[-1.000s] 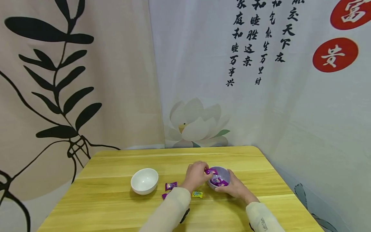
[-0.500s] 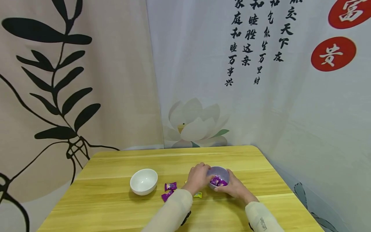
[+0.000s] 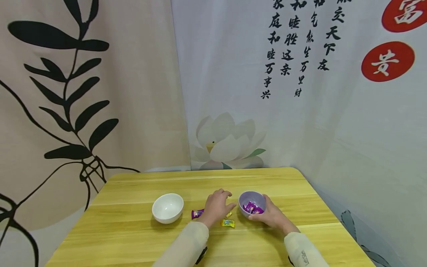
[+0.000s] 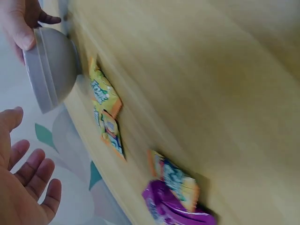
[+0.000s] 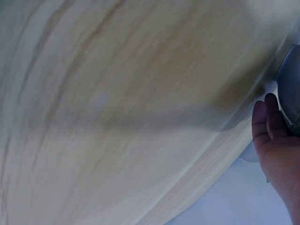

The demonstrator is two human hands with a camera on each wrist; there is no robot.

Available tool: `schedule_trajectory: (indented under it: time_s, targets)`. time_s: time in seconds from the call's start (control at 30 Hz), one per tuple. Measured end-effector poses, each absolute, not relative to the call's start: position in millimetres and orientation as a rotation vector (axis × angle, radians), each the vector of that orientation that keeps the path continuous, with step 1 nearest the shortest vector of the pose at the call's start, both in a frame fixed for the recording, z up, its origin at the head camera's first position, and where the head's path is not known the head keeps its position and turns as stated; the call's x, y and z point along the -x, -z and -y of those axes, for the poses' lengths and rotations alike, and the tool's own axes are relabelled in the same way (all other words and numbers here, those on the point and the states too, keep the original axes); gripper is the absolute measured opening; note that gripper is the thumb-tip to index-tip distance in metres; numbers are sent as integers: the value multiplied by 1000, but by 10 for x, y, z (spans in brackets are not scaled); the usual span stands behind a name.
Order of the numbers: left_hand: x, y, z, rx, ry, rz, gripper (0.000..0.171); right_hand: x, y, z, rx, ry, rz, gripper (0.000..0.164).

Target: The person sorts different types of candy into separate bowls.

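My right hand (image 3: pixel 272 215) grips a small purple bowl (image 3: pixel 251 195) from its right side, with the thumb at the near rim. Several purple-wrapped candies (image 3: pixel 253 208) lie inside it. Just left of the bowl, my left hand (image 3: pixel 215 209) hovers over the table, fingers spread and holding nothing. Beneath and beside that hand are a yellow-wrapped candy (image 3: pixel 228 223) and, partly hidden, a second yellow candy (image 3: pixel 229 214). A purple candy (image 3: pixel 197 214) shows left of the hand. In the left wrist view another yellow candy (image 4: pixel 173 180) lies against a purple candy (image 4: pixel 171 206).
A white bowl (image 3: pixel 166 218) stands on the left of the wooden table (image 3: pixel 126 237). Behind the table's far edge hangs a printed cloth backdrop (image 3: pixel 227 81) with leaves, a lotus and writing.
My left hand was at the purple bowl with a purple candy, let it go there, and has drawn back to the left with fingers opened. The right hand stays on the bowl.
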State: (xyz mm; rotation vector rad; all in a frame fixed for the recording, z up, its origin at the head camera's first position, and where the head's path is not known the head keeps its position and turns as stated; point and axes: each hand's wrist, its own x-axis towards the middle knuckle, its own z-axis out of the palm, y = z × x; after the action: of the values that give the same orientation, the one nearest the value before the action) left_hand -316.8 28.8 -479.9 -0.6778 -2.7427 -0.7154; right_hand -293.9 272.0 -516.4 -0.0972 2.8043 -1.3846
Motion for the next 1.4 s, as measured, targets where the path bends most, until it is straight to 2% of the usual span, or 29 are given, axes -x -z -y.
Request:
schedule_trajectory:
  time_s: [0.6, 0.9, 1.4]
  targets:
    - [2834, 4965, 461, 556, 889, 2686, 37, 2911, 5099, -2733, 71, 1355, -2796, 120]
    - [2627, 5101, 750, 482, 834, 2677, 37, 2914, 5090, -2728, 66, 1350, -2787, 119]
    - [2617, 5329, 918, 412, 672, 2719, 40, 2902, 5109, -2722, 59, 1356, -2779, 118]
